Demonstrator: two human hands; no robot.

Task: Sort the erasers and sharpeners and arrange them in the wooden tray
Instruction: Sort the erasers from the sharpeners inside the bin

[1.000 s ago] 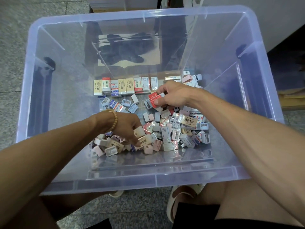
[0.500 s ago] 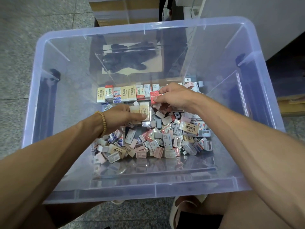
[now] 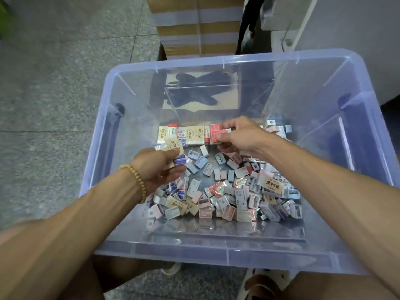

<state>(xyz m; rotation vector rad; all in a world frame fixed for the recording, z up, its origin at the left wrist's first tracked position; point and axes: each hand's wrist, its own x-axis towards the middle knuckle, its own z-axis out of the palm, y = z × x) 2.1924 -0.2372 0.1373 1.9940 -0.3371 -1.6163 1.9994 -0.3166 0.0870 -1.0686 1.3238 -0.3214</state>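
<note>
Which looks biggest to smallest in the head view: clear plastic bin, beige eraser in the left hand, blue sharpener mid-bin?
1. Clear plastic bin
2. Beige eraser, held by the left hand
3. Blue sharpener, only slightly smaller than the eraser

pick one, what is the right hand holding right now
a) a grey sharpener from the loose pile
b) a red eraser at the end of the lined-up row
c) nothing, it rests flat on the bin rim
b: the right hand pinches a red eraser at the right end of the eraser row against the far side of the plastic bin.
</note>
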